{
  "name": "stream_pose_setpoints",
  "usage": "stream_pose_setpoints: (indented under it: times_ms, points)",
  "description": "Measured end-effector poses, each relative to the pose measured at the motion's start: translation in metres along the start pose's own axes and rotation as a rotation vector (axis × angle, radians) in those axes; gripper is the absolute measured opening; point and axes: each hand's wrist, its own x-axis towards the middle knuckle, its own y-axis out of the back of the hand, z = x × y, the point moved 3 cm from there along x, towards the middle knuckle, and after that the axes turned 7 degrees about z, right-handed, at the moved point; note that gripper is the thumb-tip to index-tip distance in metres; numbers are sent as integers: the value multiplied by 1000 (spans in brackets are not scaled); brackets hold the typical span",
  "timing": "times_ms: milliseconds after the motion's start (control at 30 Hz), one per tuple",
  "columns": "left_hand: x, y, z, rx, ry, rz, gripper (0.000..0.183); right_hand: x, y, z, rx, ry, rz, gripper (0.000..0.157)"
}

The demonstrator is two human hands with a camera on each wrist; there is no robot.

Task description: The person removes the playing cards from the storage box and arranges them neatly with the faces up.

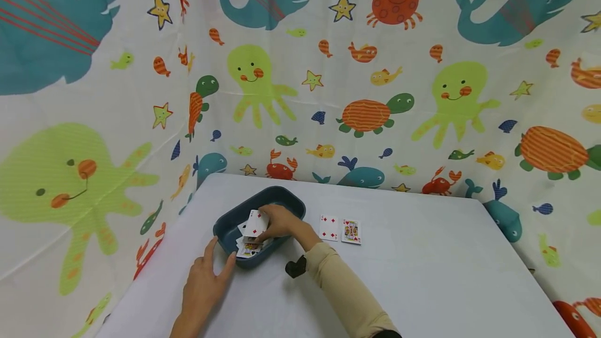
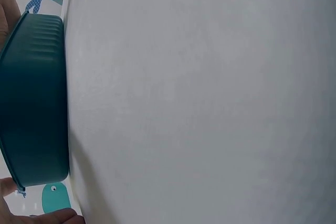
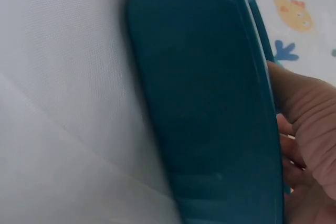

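Observation:
A dark teal tub [image 1: 291, 200] stands on the white table with several playing cards [image 1: 249, 250] lying in it, some face up. My right hand [image 1: 281, 220] reaches in over the tub's near side and pinches a red diamond card [image 1: 256, 223] between thumb and fingers. In the right wrist view the tub's outer wall [image 3: 210, 98] hides what those fingers hold. At the tub's near left end, my left hand [image 1: 206, 280] has its fingers spread, index finger and thumb touching the rim on either side of the corner.
Right of the tub, a diamond card [image 1: 328, 227] and a face card [image 1: 351, 231] lie face up side by side on the table [image 1: 422, 275]. A curtain [image 1: 300, 145] printed with sea animals hangs behind the table and along its left side.

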Motion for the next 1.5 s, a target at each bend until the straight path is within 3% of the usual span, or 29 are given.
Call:
stream_pose_setpoints:
  times_ms: [367, 667, 1500]
  points:
    - [0, 2, -5, -13, -1, 11, 83, -10, 8, -1, 68, 2, 32, 86]
    - [0, 0, -5, -15, -5, 7, 84, -11, 4, 3, 38, 40, 53, 86]
    - [-3, 1, -2, -31, -25, 21, 82, -16, 9, 4, 137, 11, 69, 84]
